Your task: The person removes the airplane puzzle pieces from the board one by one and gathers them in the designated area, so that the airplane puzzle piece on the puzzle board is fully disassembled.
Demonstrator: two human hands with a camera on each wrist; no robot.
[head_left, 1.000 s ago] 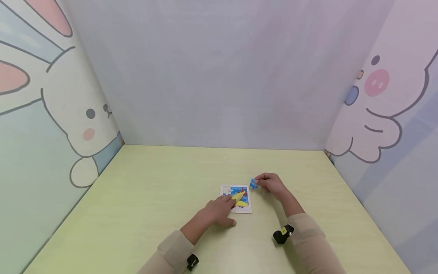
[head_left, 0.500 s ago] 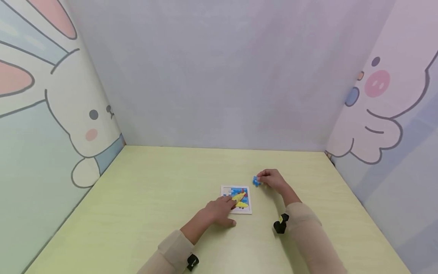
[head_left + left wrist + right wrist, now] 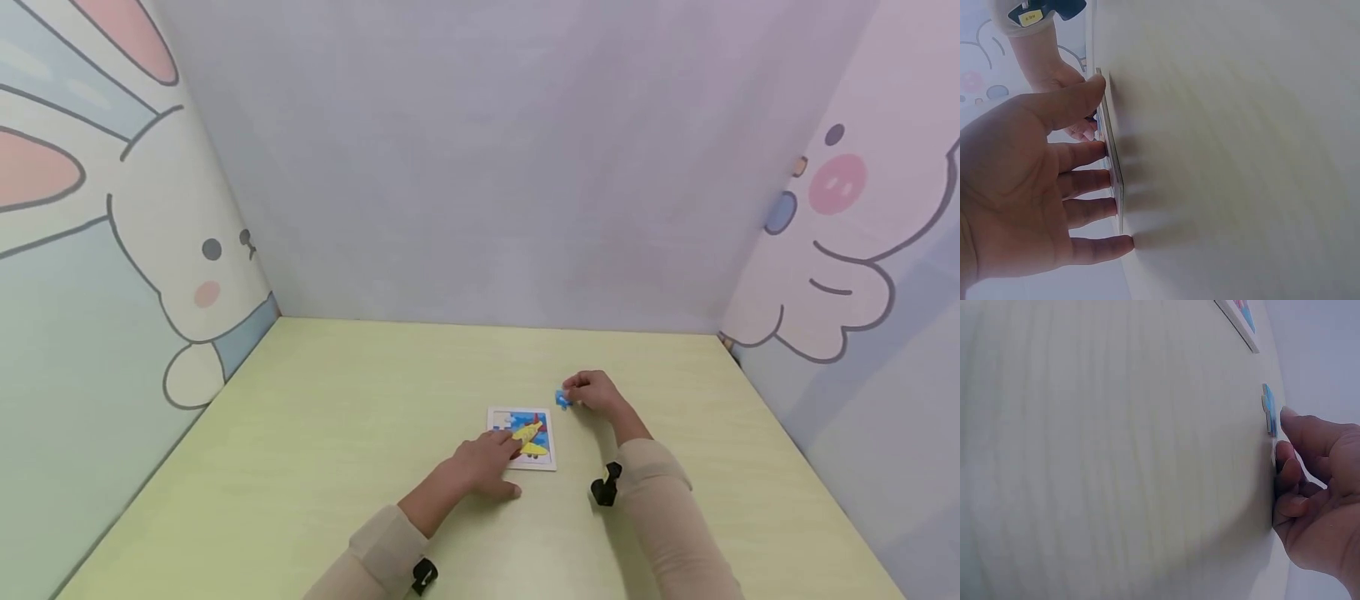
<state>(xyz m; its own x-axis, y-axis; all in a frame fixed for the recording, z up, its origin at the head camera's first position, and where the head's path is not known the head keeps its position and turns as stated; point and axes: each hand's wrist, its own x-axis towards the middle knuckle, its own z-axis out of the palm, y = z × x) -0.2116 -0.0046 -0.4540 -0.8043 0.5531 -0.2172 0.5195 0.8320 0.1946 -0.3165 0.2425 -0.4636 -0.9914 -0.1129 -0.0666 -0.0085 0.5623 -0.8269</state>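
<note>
A small jigsaw puzzle in a white frame (image 3: 554,454) lies on the table, showing a yellow plane on blue sky. Bare pale patches show at its upper left. My left hand (image 3: 483,465) rests on its lower left part with fingers spread and extended; in the left wrist view, fingertips meet the puzzle's edge (image 3: 1112,147). Just beyond the puzzle's upper right corner, my right hand (image 3: 597,393) holds a blue puzzle piece (image 3: 561,400) at its thumb and fingertips. In the right wrist view the piece (image 3: 1270,409) sits close over the tabletop, the other fingers curled beneath.
The pale yellow table (image 3: 360,392) reaches back to a plain grey wall (image 3: 480,167). Side panels carry a printed rabbit (image 3: 202,283) and a printed pig (image 3: 840,183). Black wrist cameras hang near both sleeves, the right one (image 3: 606,486) close to the tabletop.
My right hand has moved slightly away from the puzzle, farther up and right, with the blue piece, which has turned a little. The left hand stays on the puzzle. The head view has shifted slightly.
</note>
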